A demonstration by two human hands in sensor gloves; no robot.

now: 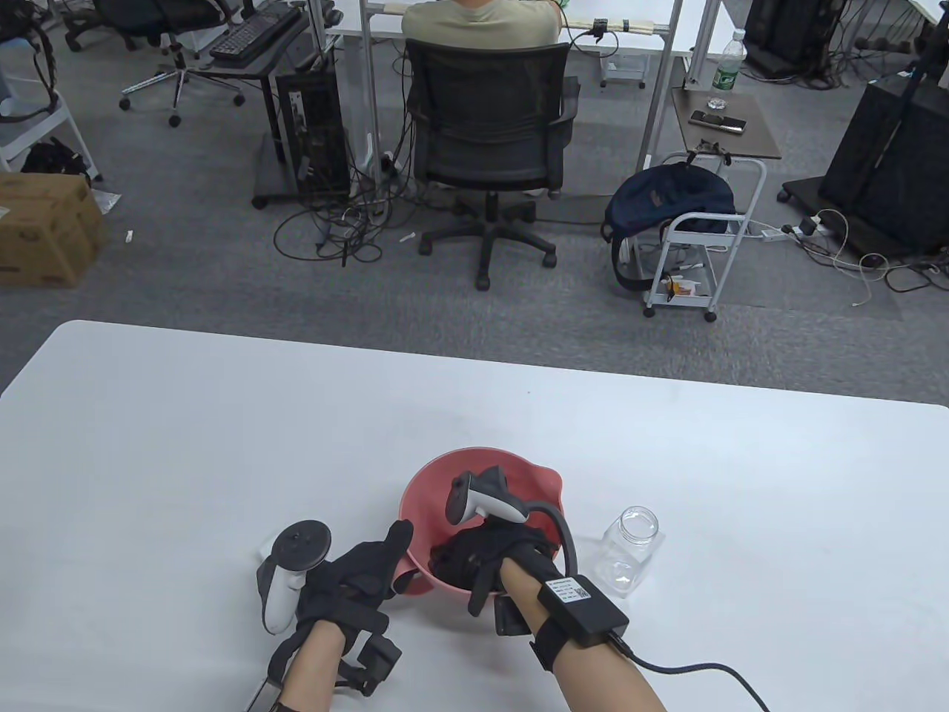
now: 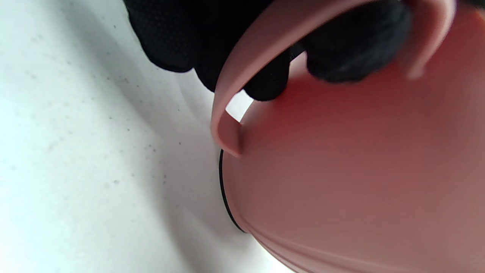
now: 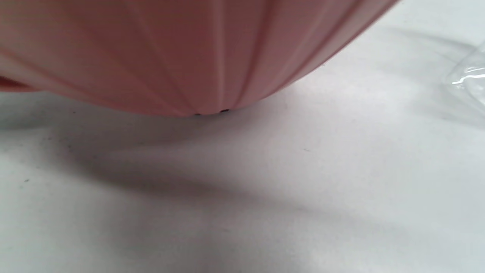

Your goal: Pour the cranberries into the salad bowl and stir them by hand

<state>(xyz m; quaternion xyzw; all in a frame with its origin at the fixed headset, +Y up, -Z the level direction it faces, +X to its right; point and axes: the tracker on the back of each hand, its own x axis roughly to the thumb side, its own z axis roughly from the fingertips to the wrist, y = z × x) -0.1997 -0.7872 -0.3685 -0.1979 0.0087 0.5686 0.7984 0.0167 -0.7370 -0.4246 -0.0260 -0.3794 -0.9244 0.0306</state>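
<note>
The pink salad bowl [image 1: 445, 475] stands on the white table [image 1: 185, 445] near its front edge. My left hand [image 1: 389, 567] grips the bowl's near-left handle [image 2: 242, 57], fingers curled under it and thumb lying up along the rim. My right hand [image 1: 460, 556] reaches down inside the bowl, its fingertips hidden by the tracker and the near wall. No cranberries show in any view. An empty, lidless clear jar [image 1: 629, 552] stands upright just right of the bowl. The right wrist view shows only the bowl's ribbed underside [image 3: 170, 57] and an edge of the jar [image 3: 470, 79].
A cable [image 1: 697, 671] runs from my right wrist box to the bottom right. Beyond the table's far edge a person sits in a black office chair [image 1: 489, 126], with a white cart [image 1: 704, 237] and a cardboard box [image 1: 44, 230] on the floor.
</note>
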